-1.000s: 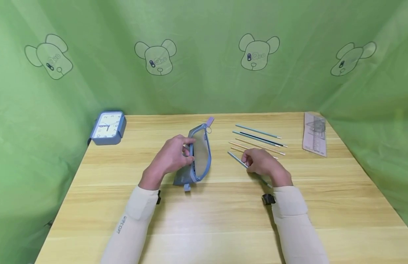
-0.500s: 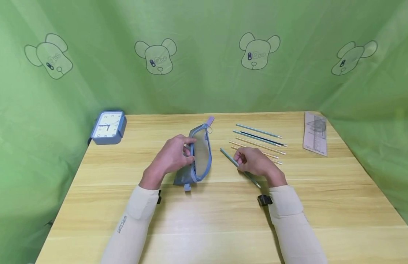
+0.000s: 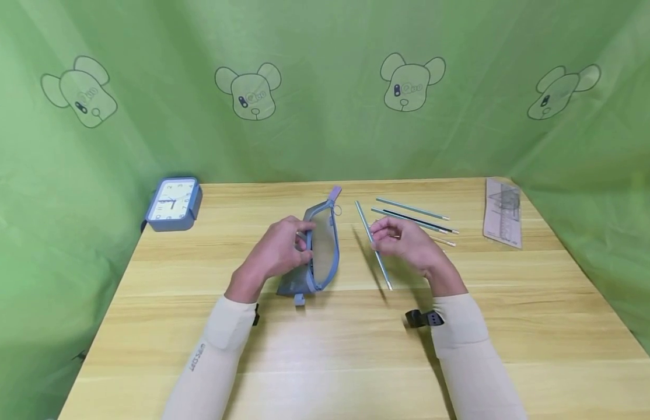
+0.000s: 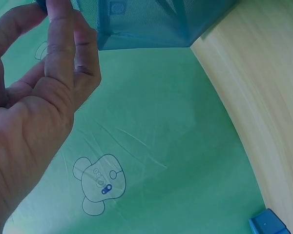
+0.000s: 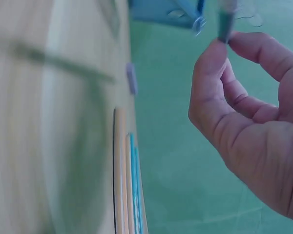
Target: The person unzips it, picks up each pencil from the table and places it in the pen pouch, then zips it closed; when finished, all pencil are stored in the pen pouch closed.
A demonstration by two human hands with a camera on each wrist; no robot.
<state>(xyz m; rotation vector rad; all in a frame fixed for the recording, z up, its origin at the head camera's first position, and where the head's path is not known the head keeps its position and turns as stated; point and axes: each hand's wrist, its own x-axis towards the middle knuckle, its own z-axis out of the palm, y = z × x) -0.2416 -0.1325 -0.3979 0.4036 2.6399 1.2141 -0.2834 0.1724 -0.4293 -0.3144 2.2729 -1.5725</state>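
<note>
A blue mesh pencil case (image 3: 294, 280) lies on the table with its zipped mouth spread wide, facing right. My left hand (image 3: 275, 249) pinches the near-side edge of that mouth between thumb and fingers; part of the mesh case (image 4: 141, 24) fills the top of the left wrist view. To its right, my right hand (image 3: 409, 246) holds a blue-green pencil (image 3: 381, 269) by thumb and fingertips around its middle. This pencil is raised off the table, its shadow falling to the left. In the right wrist view the fingertips meet on the pencil (image 5: 226, 19).
Behind the right hand lie several pencils: blue ones (image 3: 409, 206), a black one (image 3: 427, 222) and wooden ones (image 3: 443, 241), partly hidden. A blue clock (image 3: 173, 202) stands at the far left, and a pack of clear rulers (image 3: 502, 214) lies far right. Green cloth (image 3: 325, 146) surrounds the table.
My right hand has lifted the pencil off the table and turned it more upright, its top end pointing away. The left hand stays on the pencil case, which has shifted very slightly right.
</note>
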